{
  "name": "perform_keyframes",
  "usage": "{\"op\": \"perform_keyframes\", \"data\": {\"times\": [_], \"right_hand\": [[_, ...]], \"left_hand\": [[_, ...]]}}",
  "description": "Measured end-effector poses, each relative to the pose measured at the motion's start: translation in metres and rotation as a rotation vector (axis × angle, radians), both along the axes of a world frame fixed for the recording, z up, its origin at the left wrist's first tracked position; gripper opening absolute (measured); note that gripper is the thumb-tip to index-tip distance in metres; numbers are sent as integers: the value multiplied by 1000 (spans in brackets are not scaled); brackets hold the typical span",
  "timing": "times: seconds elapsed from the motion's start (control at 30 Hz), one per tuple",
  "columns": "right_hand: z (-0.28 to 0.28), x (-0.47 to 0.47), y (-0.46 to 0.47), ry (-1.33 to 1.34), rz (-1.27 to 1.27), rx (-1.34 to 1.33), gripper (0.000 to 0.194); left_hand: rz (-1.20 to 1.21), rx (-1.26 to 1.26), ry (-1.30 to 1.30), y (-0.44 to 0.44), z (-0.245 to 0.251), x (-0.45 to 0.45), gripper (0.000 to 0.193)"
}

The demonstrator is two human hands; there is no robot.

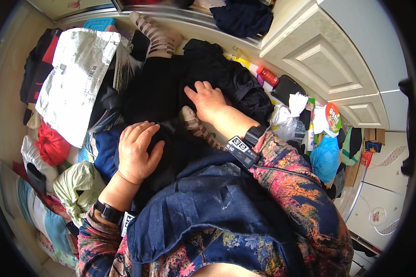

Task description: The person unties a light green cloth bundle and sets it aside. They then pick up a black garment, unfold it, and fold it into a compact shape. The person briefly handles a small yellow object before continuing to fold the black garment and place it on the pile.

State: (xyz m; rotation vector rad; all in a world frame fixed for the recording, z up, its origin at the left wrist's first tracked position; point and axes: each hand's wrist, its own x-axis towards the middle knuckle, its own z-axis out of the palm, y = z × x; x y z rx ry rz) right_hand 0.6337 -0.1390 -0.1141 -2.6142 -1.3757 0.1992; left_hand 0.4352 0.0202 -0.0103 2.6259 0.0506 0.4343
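Observation:
My left hand (138, 149) rests palm down on black cloth (152, 90) over my lap, its thumb spread from the fingers. Farther forward, my right hand (208, 102) lies flat at the edge of a crumpled black garment (211, 62), fingers slightly apart. Neither hand shows anything gripped. Where the cloth over my legs ends and the garment begins cannot be made out. One foot in a brown checked sock (194, 123) is folded below my right hand; the other striped sock (156, 36) points away at the far side. A dark blue denim apron (208, 194) covers my waist.
To the left are a silver foil bag (78, 76), a red tied bag (52, 143) and a pale green cloth bundle (79, 188). At right stand a red-capped bottle (267, 75), a black case (287, 89), a blue plastic bag (325, 159) and a panelled cabinet door (319, 65).

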Motion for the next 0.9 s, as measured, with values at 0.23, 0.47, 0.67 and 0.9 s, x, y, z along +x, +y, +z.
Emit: {"op": "perform_keyframes", "data": {"times": [0.23,0.47,0.67,0.9], "right_hand": [[-6,16,-7,17,-172,28,41],[13,21,-87,829,-379,219,61],[93,73,-175,902,-751,716,27],[175,116,-234,683,-696,1189,26]], "left_hand": [[5,-12,-20,1,-1,-1,38],[14,-7,-26,1,-5,-1,36],[14,3,-42,0,-6,0,36],[28,13,-43,-3,-6,-1,36]]}}
